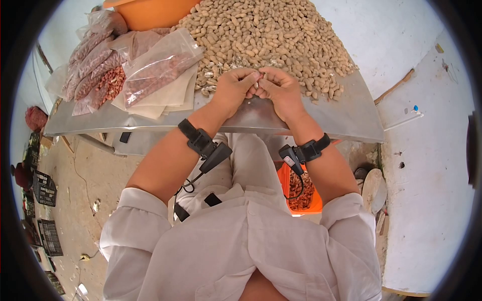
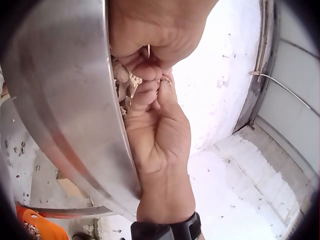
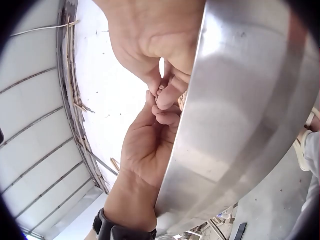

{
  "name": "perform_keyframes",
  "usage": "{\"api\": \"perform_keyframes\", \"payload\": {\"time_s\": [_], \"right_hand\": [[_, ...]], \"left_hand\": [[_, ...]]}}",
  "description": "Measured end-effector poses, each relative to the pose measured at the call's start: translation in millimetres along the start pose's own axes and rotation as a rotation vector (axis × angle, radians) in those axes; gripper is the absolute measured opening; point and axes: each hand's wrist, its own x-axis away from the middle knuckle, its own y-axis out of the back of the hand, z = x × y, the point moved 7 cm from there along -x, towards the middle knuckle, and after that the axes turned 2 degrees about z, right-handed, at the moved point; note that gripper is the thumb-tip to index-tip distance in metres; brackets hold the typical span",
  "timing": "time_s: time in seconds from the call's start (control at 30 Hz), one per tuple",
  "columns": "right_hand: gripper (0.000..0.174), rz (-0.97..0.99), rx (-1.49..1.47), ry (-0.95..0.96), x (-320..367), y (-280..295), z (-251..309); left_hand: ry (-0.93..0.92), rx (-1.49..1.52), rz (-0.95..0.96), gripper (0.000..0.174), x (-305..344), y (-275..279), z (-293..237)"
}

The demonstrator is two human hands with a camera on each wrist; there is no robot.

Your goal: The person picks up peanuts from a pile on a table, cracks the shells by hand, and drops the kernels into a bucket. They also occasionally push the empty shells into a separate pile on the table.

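Both hands meet at the near edge of the peanut heap. My left hand (image 1: 233,91) and my right hand (image 1: 284,94) pinch a small peanut (image 1: 260,78) between thumbs and fingertips; a reddish bit of it shows in the head view. Fingers hide most of it in both wrist views. In the left wrist view the right hand (image 2: 159,135) faces the left one, tips together. Just beyond the hands lie unshelled peanuts (image 1: 261,35) in a large pile, with broken shells (image 1: 213,70) along its front.
Clear bags of red peanut kernels (image 1: 160,75) lie left on the metal table (image 1: 165,120), over flat empty bags (image 1: 188,93). An orange basin (image 1: 150,15) stands behind them. Under the table, by the right leg, is an orange container (image 1: 306,205) of reddish bits. Black crates (image 1: 50,236) line the left floor.
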Motion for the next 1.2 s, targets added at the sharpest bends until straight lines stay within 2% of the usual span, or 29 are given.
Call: {"api": "perform_keyframes", "payload": {"time_s": [0.13,0.27,0.43,0.57,0.63,0.73,0.87,0.93,1.07,1.2], "right_hand": [[0.018,0.014,0.289,-0.001,-2.3,-4.3,15.0],[0.019,-0.011,0.571,0.197,-11.0,-6.6,26.1],[0.021,0.062,0.929,0.561,-12.4,-38.7,56.1],[0.018,0.1,0.973,0.519,-17.7,-50.1,58.2],[0.018,0.115,0.981,0.46,-21.2,-52.0,58.9],[0.019,0.077,0.956,0.487,-23.6,-50.3,58.2],[0.021,0.106,0.983,0.425,-29.0,-47.3,54.3],[0.023,0.132,1.05,0.405,-33.1,-42.0,48.8],[0.022,0.048,0.971,0.306,-33.5,-12.3,39.2],[0.024,-0.068,1.026,0.216,-24.7,29.4,50.6]], "left_hand": [[-0.027,0.009,0.041,0.02,2.2,-1.6,-5.0],[0.015,0.108,0.063,0.022,-1.1,1.7,-0.4],[0.166,0.494,-0.014,0.022,-5.4,11.8,9.8],[0.213,0.687,-0.044,0.022,-7.1,17.6,14.6],[0.215,0.71,-0.036,0.022,-6.5,17.0,13.8],[0.217,0.734,-0.049,0.021,-6.5,16.7,14.4],[0.215,0.752,-0.047,0.017,-10.1,20.1,18.5],[0.134,0.707,-0.087,0.017,-7.5,22.5,12.9],[0.069,0.619,-0.195,0.025,0.3,23.8,1.8],[0.005,0.559,-0.106,0.024,-2.1,21.3,-4.8]]}}
